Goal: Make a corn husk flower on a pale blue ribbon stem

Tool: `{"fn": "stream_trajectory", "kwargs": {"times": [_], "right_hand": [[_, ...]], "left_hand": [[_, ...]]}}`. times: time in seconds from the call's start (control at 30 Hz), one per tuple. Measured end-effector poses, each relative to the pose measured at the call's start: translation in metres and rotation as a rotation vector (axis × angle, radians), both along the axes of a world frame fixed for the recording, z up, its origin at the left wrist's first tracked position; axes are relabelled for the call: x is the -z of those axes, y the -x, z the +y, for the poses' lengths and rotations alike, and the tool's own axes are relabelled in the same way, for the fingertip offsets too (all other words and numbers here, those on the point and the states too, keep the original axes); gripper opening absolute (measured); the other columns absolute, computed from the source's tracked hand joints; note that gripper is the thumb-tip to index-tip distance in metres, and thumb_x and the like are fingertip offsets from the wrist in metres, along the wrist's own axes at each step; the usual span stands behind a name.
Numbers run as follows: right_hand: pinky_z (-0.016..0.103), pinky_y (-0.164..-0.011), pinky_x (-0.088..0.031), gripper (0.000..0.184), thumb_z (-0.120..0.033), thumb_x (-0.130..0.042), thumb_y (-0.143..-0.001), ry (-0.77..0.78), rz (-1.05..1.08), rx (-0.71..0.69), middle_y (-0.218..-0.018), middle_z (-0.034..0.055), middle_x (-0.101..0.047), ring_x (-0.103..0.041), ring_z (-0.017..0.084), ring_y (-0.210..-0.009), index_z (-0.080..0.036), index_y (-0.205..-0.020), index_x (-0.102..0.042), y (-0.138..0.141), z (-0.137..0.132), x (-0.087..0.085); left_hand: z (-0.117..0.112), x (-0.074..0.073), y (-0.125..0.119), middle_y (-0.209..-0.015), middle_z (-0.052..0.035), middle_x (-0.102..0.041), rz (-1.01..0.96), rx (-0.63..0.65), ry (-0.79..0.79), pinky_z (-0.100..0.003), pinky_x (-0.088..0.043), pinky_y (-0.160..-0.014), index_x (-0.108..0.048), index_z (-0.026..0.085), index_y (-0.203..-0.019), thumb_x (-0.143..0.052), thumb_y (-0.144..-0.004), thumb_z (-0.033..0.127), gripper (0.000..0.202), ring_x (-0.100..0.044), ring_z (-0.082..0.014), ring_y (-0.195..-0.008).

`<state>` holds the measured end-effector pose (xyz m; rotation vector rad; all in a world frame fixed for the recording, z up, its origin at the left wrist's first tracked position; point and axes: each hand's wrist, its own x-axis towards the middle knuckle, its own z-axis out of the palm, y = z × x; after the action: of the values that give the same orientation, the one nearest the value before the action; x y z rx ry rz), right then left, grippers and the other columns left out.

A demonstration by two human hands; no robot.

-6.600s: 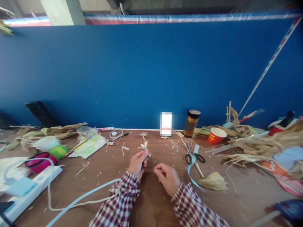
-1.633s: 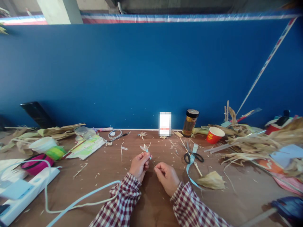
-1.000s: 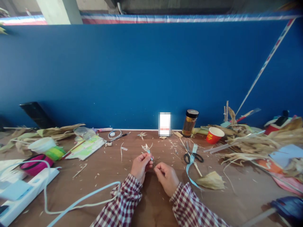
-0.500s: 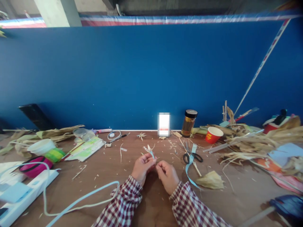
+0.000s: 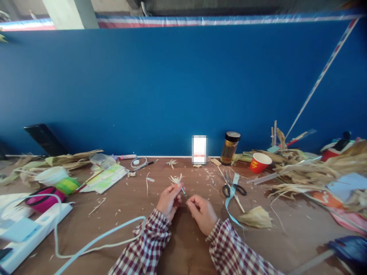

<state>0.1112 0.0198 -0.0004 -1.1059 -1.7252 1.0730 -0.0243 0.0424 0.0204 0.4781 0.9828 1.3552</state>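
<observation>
Glass jar (image 5: 230, 148), black lid, stands upright against the blue partition (image 5: 160, 88). Red paper cup (image 5: 260, 162) just right of the jar. Black-handled scissors (image 5: 234, 188) in front of the jar. Dried husks (image 5: 315, 173) heaped farther right. White power strip (image 5: 31, 233) well left of the jar.

Left hand (image 5: 168, 200) pinches, grip closed; right hand (image 5: 202, 212) curled.

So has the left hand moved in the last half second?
Yes. The left hand with its straw flower has drawn slightly left, away from the scissors and off the right hand.
</observation>
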Motion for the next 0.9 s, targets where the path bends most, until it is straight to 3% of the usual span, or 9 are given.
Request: {"fn": "stream_trajectory", "kwargs": {"times": [0.3,0.9], "right_hand": [[0.019,-0.044,-0.027,0.022,-0.032,-0.043,-0.085,-0.023,-0.016,-0.005,-0.052,-0.0050,-0.042,-0.037,0.008,-0.046,-0.017,-0.071,-0.051,0.0000,-0.0005,-0.0001],[0.019,-0.045,-0.027,0.022,-0.032,-0.044,-0.085,-0.037,-0.070,0.004,-0.051,-0.0050,-0.042,-0.037,0.008,-0.046,-0.017,-0.071,-0.051,-0.0007,-0.0011,-0.0010]], "left_hand": [[0.0034,0.0019,0.0014,-0.057,0.0031,-0.056,-0.027,-0.093,0.059,-0.010,-0.038,-0.034,-0.059,0.012,-0.066,-0.070,-0.066,0.020,0.014,-0.042,0.0002,-0.035],[0.0043,0.0018,0.0033,-0.052,0.0041,-0.052,-0.075,-0.101,0.057,-0.008,-0.039,-0.035,-0.059,0.012,-0.069,-0.056,-0.079,0.013,0.011,-0.043,0.0003,-0.034]]}}
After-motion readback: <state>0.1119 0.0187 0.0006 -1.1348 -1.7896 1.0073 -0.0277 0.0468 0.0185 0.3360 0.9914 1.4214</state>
